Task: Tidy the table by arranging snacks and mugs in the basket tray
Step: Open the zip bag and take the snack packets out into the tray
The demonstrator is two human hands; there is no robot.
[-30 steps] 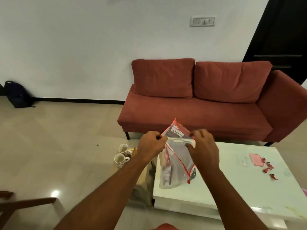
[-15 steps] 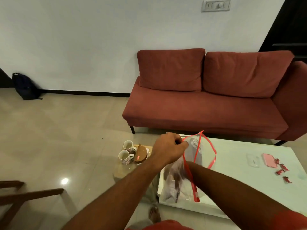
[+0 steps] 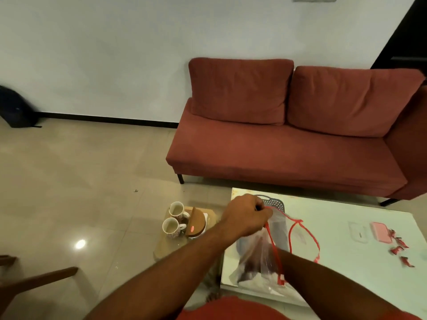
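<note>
My left hand (image 3: 246, 215) pinches the red-edged rim of a clear plastic snack bag (image 3: 258, 266) and holds its mouth open. The bag rests at the near left corner of the white table (image 3: 346, 262). My right forearm goes into the bag's mouth; my right hand (image 3: 251, 262) is inside, only a dark shape through the plastic. The grey-blue basket tray (image 3: 265, 199) lies under and behind the bag, mostly covered. Two patterned mugs (image 3: 173, 218) stand on a low wooden stand (image 3: 166, 247) on the floor, left of the table.
Several red wrapped candies (image 3: 398, 249), a pink flat object (image 3: 381, 234) and a clear case (image 3: 358, 232) lie on the table's right side. A brown round object (image 3: 196, 224) sits beside the mugs. A red sofa (image 3: 288, 146) stands behind the table, a wooden chair arm (image 3: 39, 279) at near left.
Both hands first held the bag's top up in the air. The bag came down onto the table, its mouth opened, and my right hand went inside while the left kept the rim.
</note>
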